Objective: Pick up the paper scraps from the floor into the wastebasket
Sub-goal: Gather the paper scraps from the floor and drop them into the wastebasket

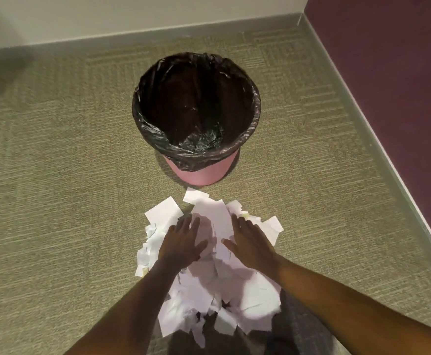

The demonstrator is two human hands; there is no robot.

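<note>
A greenish-beige carpeted floor (55, 175) fills most of the frame, its woven squares running in alternating directions. A white wall (106, 16) crosses the top and a purple wall (388, 60) takes the upper right, the two meeting in a corner at the upper right; a grey-green baseboard (158, 34) edges the carpet below both. Just above the centre of the frame a pink wastebasket (199, 172) stands upright on the carpet, lined with a black plastic bag (153, 134) whose edge is folded out over the rim; only crumpled liner shows inside. Below it, from the centre down to the bottom edge, lies a heap of white paper scraps (209, 283), torn pieces of mixed sizes overlapping one another, the nearest ones lying just short of the basket's base without touching it. Two bare forearms reach up from the bottom edge to the upper part of the heap. The left hand (181, 242) rests palm down on the left side of the pile and the right hand (250, 242) palm down on the right side, a strip of paper showing between them. The fingers (187, 221) of both hands are straight and slightly spread, lying flat on the paper and gripping nothing.
</note>
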